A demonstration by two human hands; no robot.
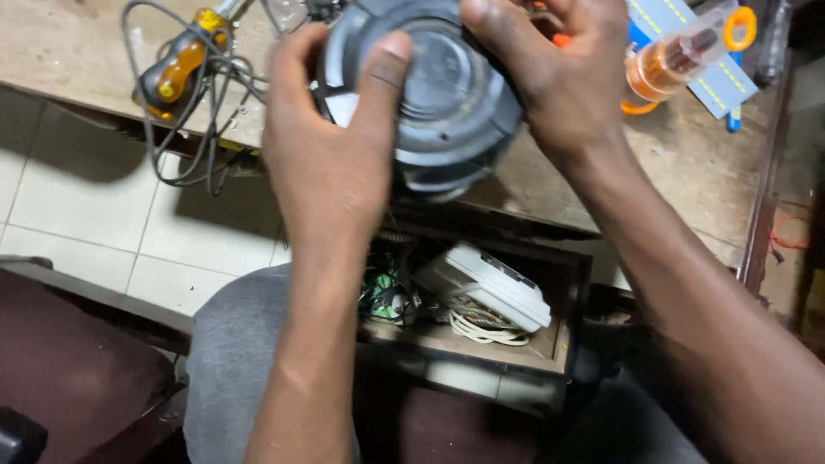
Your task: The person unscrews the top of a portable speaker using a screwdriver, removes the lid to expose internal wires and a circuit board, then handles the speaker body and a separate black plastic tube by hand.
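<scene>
The wooden workbench is carrying everything. At its front edge, both hands are gripping a round grey motor housing: left hand clasping its side, right hand clamping its top. A yellow-handled screwdriver is lying left of the housing.

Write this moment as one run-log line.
left hand: grips round grey part | right hand: grips same | over: open drawer

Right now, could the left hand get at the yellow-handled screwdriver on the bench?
Probably yes, but not freely: the left hand is gripping the round grey part together with the right hand. The screwdriver lies close by to its left, tangled in grey cable, otherwise uncovered.
</scene>
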